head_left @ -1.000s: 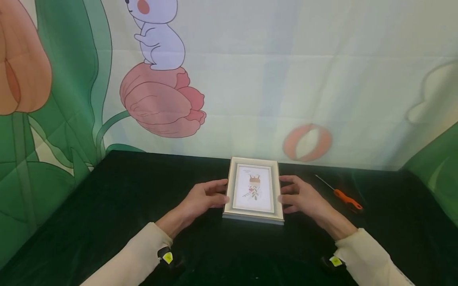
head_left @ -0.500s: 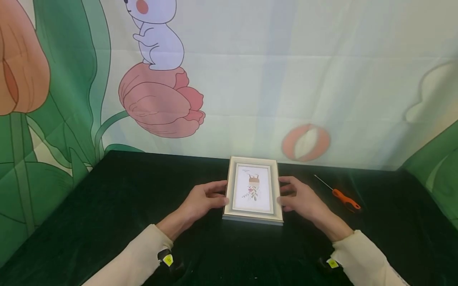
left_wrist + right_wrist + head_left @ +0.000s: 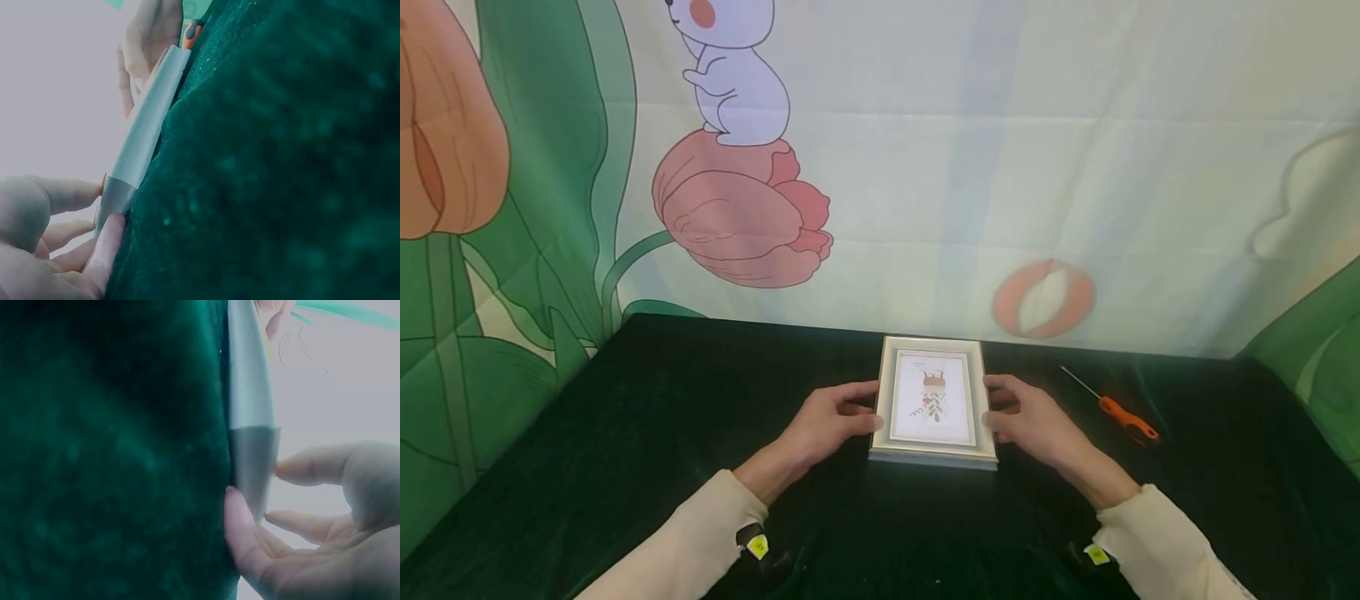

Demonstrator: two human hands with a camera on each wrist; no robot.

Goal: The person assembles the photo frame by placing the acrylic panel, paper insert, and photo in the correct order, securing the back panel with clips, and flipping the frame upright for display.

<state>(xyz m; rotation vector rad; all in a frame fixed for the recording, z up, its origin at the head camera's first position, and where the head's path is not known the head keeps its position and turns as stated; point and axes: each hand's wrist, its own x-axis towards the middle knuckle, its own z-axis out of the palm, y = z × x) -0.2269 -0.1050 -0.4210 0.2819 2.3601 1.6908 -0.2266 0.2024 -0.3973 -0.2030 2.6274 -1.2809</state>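
Observation:
A cream picture frame (image 3: 932, 454) with a small plant drawing lies face up, or nearly so, on the dark green cloth. At its left edge my left hand (image 3: 827, 422) grips it, thumb over the top rim and fingers along the side. My right hand (image 3: 1033, 419) grips the opposite edge in the same way. In the left wrist view, the left hand (image 3: 56, 244) has a fingertip low on the frame's side (image 3: 140, 144), close to the cloth. The right wrist view has the right hand (image 3: 337, 519) pinching the other side. The frame's underside is hidden.
An orange-handled screwdriver (image 3: 1127, 419) lies on the cloth right of the right hand, its shaft pointing away to the left. Dark green velvet cloth (image 3: 625, 450) covers the table. Behind it hangs a printed backdrop (image 3: 910, 183) with flowers and a white animal.
The frame's far edge has dropped slightly in the head view. My right thumb has come onto the frame's rim. Both hands stay at the frame's sides; the screwdriver stays where it was.

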